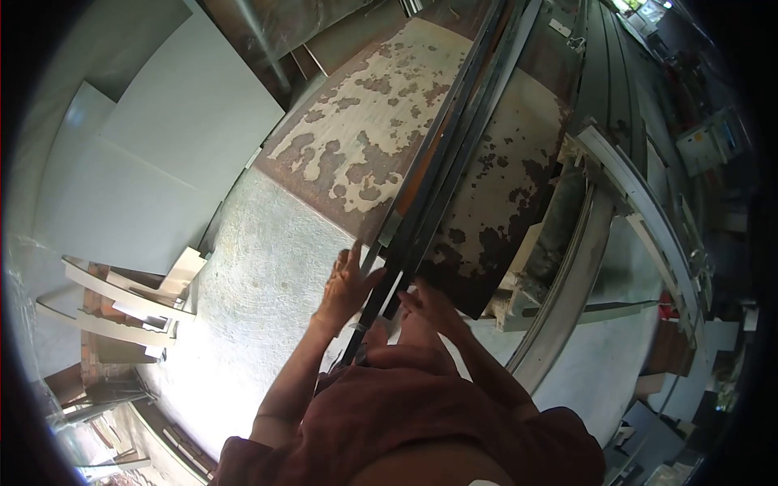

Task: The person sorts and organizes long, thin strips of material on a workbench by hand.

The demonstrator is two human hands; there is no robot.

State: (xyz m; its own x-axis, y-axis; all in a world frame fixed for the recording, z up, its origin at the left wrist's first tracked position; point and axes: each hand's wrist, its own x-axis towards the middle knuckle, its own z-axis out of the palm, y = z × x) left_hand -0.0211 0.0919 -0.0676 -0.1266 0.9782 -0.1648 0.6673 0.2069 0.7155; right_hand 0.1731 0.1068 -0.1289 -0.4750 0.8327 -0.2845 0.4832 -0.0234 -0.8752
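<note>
Long dark metal bars [419, 215] run side by side away from my body, lying over a worn sheet with peeling patches [356, 130]. My left hand [347, 285] is at the near end of the bars on their left side, fingers stretched and thumb apart, its thumb side right against the bars. On the other side, my right hand [428, 305] has its fingers spread and slightly bent towards the bars' right edge. Neither hand wraps round a bar. The nearest bar reaches down to my lap between my forearms.
Large pale grey panels [190, 121] lean at the left, above a stack of curved wooden pieces [130, 304]. A rough concrete floor [267, 255] lies beside the bars. On the right are curved strips [567, 275] and a long light rail [640, 194].
</note>
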